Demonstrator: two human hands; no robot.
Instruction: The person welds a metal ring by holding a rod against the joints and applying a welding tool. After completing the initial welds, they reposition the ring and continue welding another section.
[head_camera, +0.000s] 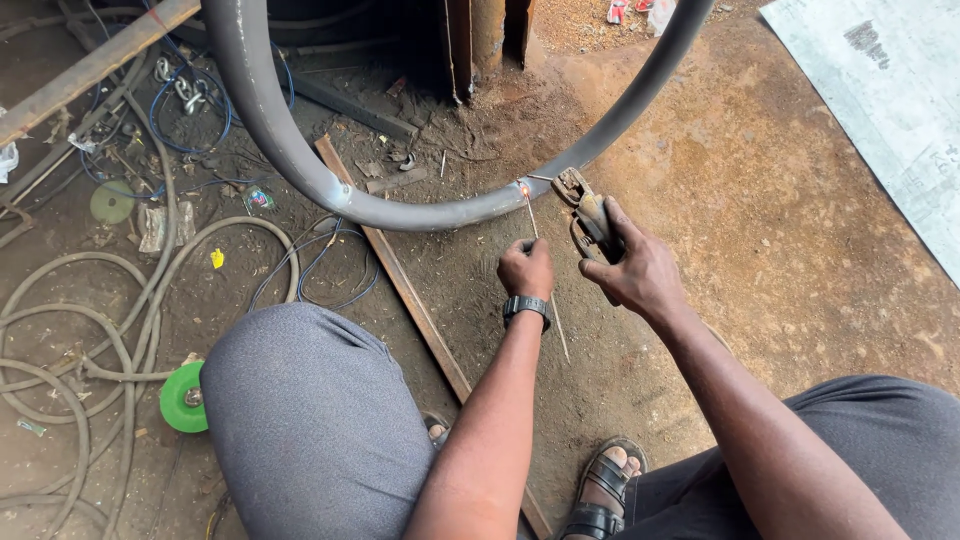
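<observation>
A curved grey steel pipe (300, 165) arcs across the dirt floor in front of me. My left hand (526, 268), with a black watch on the wrist, pinches a thin welding rod (531, 215) whose tip glows orange where it meets the pipe. My right hand (634, 268) grips a rusty electrode holder (585, 212), its jaws just right of the glowing spot. Both hands sit close together below the pipe's lower bend. My knees in grey trousers and a sandalled foot fill the foreground.
Hoses and blue cables (120, 300) coil over the ground at left, beside a green disc (183, 398). A flat steel strip (400, 285) lies diagonally under the pipe. Rusty posts (488, 35) stand behind; a grey sheet (890, 90) lies at upper right.
</observation>
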